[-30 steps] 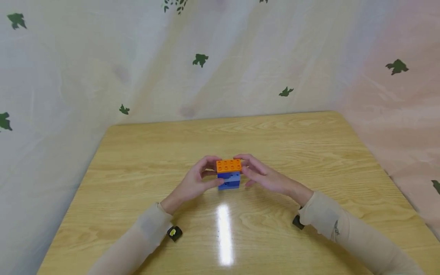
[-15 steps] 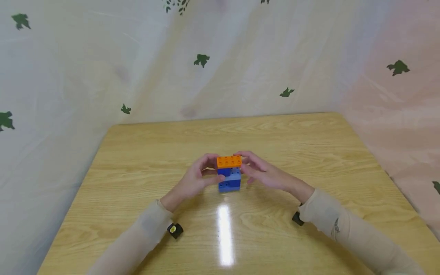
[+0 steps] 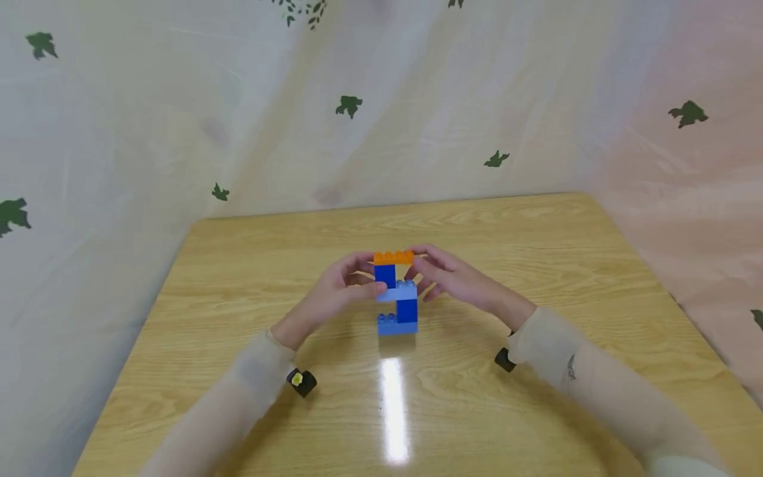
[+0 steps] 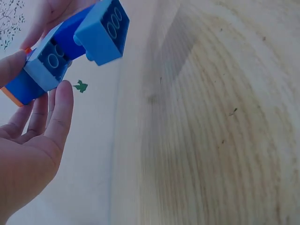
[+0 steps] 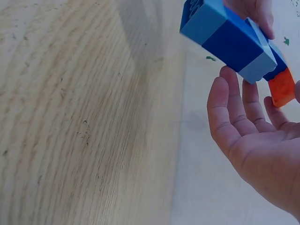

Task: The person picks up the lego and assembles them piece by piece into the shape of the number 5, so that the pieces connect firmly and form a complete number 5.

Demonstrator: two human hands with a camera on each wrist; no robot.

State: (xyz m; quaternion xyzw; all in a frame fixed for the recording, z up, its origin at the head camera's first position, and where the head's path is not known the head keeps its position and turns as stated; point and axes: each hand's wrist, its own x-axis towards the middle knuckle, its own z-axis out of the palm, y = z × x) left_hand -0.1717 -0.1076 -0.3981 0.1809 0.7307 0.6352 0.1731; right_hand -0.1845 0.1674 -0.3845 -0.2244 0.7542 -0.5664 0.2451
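Observation:
Both hands hold a zigzag stack of toy building bricks, raised off the table. An orange brick (image 3: 393,259) tops it, above a dark blue brick (image 3: 384,275) at the left. Below come a light blue brick (image 3: 407,290), another dark blue brick (image 3: 408,311) at the right, and a light blue bottom brick (image 4: 102,40) whose hollow underside shows. My left hand (image 3: 334,291) grips the upper left part, thumb in front and fingers behind. At the orange brick's right end, my right hand (image 3: 461,279) pinches with thumb and forefinger; its other fingers (image 5: 253,104) extend behind the stack.
A wood-grain table (image 3: 286,252) lies beneath the hands, with a bright light reflection near its front. Pale cloth (image 3: 417,132) with green leaf shapes hangs behind and beside it. Dark wrist devices (image 3: 302,382) sit at both cuffs.
Both hands have moved up, raising and tipping the stack so its front now faces the head camera. Gaps between its bricks have come into view. The same grip holds.

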